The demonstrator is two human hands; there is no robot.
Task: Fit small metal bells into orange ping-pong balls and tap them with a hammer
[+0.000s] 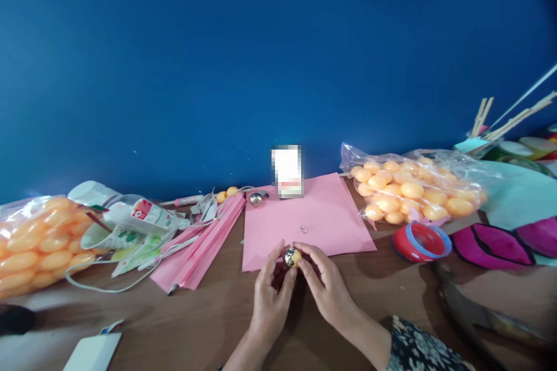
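My left hand (pixel 270 295) and my right hand (pixel 325 285) meet over the near edge of a pink paper sheet (pixel 304 217). Together their fingertips pinch a small orange ball with a shiny silver piece (pixel 292 257) on it. Both hands are closed around it, fingers curled. A tiny silver bit (pixel 303 229) lies on the pink sheet just beyond the hands. Another shiny silver ball (pixel 255 199) rests at the sheet's far left corner.
Clear bags of orange balls lie at the far right (pixel 413 188) and left (pixel 37 240). A stack of pink paper strips (pixel 204 240), a glue bottle (pixel 141 214), a red-blue tape roll (pixel 420 242), magenta cut-outs (pixel 491 243) and a white card (pixel 91 352) crowd the wooden table (pixel 209 324).
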